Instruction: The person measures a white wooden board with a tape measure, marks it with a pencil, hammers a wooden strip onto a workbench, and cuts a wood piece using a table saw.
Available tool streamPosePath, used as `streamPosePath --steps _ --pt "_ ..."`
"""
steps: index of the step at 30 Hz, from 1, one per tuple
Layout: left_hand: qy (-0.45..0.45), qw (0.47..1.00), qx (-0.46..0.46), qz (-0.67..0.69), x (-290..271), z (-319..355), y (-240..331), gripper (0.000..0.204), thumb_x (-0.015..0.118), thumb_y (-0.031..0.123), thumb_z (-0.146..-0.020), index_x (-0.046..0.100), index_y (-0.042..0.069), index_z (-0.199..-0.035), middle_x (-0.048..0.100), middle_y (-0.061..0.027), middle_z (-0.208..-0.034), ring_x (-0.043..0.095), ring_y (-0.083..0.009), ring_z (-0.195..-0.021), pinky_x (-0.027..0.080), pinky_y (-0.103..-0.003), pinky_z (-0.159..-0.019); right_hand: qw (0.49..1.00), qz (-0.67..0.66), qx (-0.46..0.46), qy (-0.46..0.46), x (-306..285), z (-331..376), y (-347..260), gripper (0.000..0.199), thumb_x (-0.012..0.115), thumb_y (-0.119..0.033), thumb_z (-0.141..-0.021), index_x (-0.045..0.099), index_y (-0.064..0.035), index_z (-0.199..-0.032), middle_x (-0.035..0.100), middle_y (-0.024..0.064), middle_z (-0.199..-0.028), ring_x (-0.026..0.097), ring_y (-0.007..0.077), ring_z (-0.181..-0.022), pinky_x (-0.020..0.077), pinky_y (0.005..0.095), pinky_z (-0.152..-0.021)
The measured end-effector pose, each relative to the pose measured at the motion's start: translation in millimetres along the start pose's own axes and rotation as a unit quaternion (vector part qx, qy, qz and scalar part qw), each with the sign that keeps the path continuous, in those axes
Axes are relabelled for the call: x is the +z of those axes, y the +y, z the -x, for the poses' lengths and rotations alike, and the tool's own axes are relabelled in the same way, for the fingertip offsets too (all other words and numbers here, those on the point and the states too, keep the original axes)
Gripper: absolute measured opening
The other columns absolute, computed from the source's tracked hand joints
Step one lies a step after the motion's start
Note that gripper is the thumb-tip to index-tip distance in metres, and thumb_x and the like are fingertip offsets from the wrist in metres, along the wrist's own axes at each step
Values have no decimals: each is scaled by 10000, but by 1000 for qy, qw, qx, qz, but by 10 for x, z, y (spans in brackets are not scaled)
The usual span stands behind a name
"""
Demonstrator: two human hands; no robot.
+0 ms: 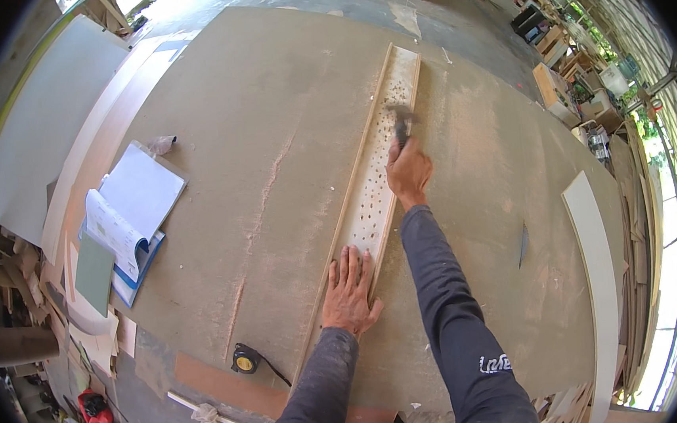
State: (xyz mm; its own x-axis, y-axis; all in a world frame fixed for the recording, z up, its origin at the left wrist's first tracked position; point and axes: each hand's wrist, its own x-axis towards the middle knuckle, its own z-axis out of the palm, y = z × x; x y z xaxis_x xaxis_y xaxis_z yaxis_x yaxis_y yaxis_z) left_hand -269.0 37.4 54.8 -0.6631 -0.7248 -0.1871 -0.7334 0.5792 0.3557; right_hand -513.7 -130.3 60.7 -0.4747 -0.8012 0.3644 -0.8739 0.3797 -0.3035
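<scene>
A long narrow wooden tray-like strip [393,96] with raised side edges and many small holes or marks lies lengthwise on a large brown board [269,137]. My left hand [350,292] rests flat, fingers spread, on the near end of the strip. My right hand [408,172] is closed around the handle of a hammer [400,119], whose dark head is over the strip's far half. Both forearms wear dark long sleeves.
An open booklet on a clipboard [128,216] lies at the board's left. A yellow-and-black tape measure [244,360] sits near the front edge. A white curved panel [596,255] lies at right. Wood offcuts and clutter surround the board.
</scene>
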Motion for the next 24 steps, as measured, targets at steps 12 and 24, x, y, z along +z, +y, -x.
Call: streamPosePath --steps 12,24 --pt "29 999 12 38 18 -57 86 997 634 398 -745 176 87 -1574 150 -178 -1619 91 -318 -1525 109 -462 -1253 984 122 20 -128 65 -112 79 397 509 -394 -997 583 -7 -1056 704 197 -783 707 381 -741 529 507 -709" --pt "23 998 -1 51 8 -5 -8 996 641 397 -769 148 104 -1584 128 -181 -1624 66 -327 -1525 98 -471 -1250 986 114 52 -108 -82 -273 -185 399 508 -393 -990 555 2 -1029 716 190 -804 720 369 -756 550 495 -676"
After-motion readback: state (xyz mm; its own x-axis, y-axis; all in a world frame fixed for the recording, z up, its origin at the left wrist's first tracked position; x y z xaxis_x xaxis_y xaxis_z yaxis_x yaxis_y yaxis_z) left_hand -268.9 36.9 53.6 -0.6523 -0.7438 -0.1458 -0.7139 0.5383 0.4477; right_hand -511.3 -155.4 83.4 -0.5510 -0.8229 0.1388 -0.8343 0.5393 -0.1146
